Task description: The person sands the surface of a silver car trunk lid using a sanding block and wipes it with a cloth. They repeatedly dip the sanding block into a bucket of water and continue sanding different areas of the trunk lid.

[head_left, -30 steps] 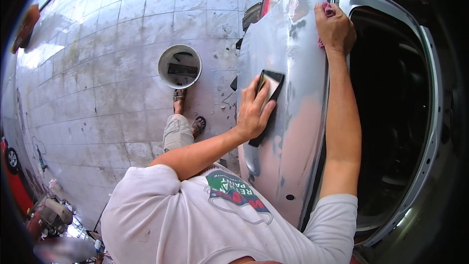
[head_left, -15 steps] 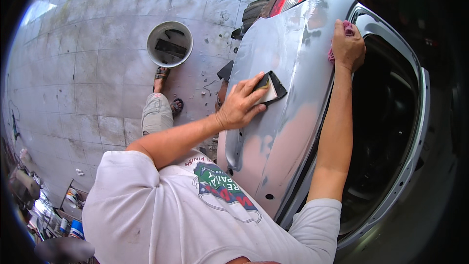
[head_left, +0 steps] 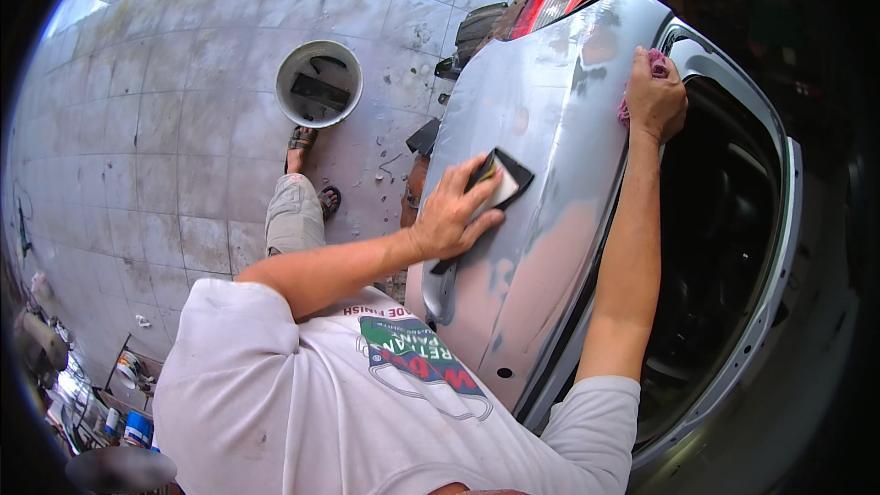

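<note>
Under my left hand is a pale sanding block with black sandpaper around it, pressed flat on the grey car panel. My thumb and fingers grip its near end. The panel shows patches of pinkish filler and darker sanded spots. Farther up, my right hand is closed around a crumpled pink cloth, resting at the panel's edge beside the dark opening. Part of the cloth is hidden by the fingers.
A red and clear tail light sits at the panel's far end. On the tiled floor to the left stands a round bucket with dark pieces inside, next to my sandalled foot. Cans and clutter lie at lower left.
My left hand has slid the sanding block a little toward me along the panel. The whole view has shifted slightly; my right hand stays at the same edge with the cloth.
</note>
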A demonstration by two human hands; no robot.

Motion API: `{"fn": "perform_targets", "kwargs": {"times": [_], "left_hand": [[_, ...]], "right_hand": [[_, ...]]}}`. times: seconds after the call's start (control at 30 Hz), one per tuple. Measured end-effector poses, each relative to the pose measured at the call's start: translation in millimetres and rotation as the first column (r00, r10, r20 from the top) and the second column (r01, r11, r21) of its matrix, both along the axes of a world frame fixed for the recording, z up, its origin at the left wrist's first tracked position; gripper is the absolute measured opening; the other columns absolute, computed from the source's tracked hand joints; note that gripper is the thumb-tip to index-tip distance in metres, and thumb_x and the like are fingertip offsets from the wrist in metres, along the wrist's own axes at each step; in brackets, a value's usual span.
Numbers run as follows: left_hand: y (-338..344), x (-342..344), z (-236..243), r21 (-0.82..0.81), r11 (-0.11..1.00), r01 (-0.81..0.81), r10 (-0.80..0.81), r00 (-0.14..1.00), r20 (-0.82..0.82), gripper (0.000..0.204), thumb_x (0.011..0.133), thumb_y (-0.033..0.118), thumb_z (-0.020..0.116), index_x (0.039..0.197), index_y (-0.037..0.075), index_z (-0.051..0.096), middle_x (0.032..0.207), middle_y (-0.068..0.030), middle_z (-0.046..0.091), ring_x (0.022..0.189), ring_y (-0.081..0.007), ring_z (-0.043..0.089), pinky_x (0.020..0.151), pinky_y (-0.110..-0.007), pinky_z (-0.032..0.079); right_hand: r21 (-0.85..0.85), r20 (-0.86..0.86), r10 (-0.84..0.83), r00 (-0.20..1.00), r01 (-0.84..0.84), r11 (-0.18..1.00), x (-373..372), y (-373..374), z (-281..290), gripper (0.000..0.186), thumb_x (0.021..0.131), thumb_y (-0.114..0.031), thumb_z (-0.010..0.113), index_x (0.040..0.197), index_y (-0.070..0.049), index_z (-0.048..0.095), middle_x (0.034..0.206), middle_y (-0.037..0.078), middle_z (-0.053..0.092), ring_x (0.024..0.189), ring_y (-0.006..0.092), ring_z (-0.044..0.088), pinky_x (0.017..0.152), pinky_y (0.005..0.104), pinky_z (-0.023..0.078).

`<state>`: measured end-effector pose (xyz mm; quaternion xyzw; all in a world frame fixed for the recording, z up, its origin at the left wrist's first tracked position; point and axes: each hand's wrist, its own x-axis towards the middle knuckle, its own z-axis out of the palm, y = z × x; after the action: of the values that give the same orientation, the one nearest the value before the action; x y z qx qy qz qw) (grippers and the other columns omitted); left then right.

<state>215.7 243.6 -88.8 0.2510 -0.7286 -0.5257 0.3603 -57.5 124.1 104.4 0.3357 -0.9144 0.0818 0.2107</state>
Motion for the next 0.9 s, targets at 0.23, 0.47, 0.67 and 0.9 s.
{"fn": "perform_targets", "kwargs": {"times": [0.23, 0.47, 0.67, 0.9], "left_hand": [[-195, -101, -76, 0.188, 0.97, -0.154, 0.108, 0.966, 0.235, 0.055, 0.105, 0.039, 0.062, 0.147, 0.003, 0.061, 0.155, -0.0198, 0.058, 0.148, -0.0345, 0.047, 0.118, -0.049, 0.039], [-30, -8, -40, 0.004, 1.0, 0.015, -0.015, 1.0, -0.01, 0.056, 0.103, 0.031, 0.067, 0.153, 0.007, 0.058, 0.166, -0.0242, 0.042, 0.143, -0.0452, 0.047, 0.122, -0.051, 0.035], [-159, -79, -113, 0.166, 0.967, -0.192, 0.18, 0.98, 0.086, 0.054, 0.103, 0.041, 0.065, 0.146, 0.008, 0.061, 0.154, -0.0278, 0.053, 0.139, -0.049, 0.05, 0.114, -0.055, 0.041], [6, 15, -79, 0.235, 0.966, -0.104, 0.076, 0.989, 0.126, 0.062, 0.103, 0.037, 0.068, 0.154, 0.004, 0.055, 0.16, -0.0263, 0.046, 0.139, -0.0457, 0.048, 0.121, -0.05, 0.036]], "right_hand": [[0.024, 0.044, 0.019, 0.999, -0.02, 1.0, 9, -18, -3, 0.048, 0.089, -0.06, 0.068, 0.113, -0.021, 0.082, 0.109, 0.012, 0.081, 0.104, 0.0374, 0.076, 0.088, 0.0499, 0.06], [0.023, 0.016, 0.001, 1.0, -0.001, 1.0, -15, 7, -2, 0.048, 0.09, -0.06, 0.067, 0.114, -0.021, 0.082, 0.11, 0.012, 0.081, 0.106, 0.0372, 0.076, 0.09, 0.0491, 0.06], [-0.03, 0.006, 0.048, 0.999, -0.047, 0.998, 2, -18, -9, 0.05, 0.09, -0.061, 0.067, 0.115, -0.02, 0.082, 0.105, 0.011, 0.081, 0.105, 0.0375, 0.076, 0.09, 0.0485, 0.059], [-0.001, 0.026, -0.036, 0.999, 0.036, 0.999, -1, 1, -1, 0.052, 0.09, -0.061, 0.066, 0.118, -0.02, 0.082, 0.115, 0.013, 0.08, 0.11, 0.0383, 0.075, 0.092, 0.05, 0.059]]}}
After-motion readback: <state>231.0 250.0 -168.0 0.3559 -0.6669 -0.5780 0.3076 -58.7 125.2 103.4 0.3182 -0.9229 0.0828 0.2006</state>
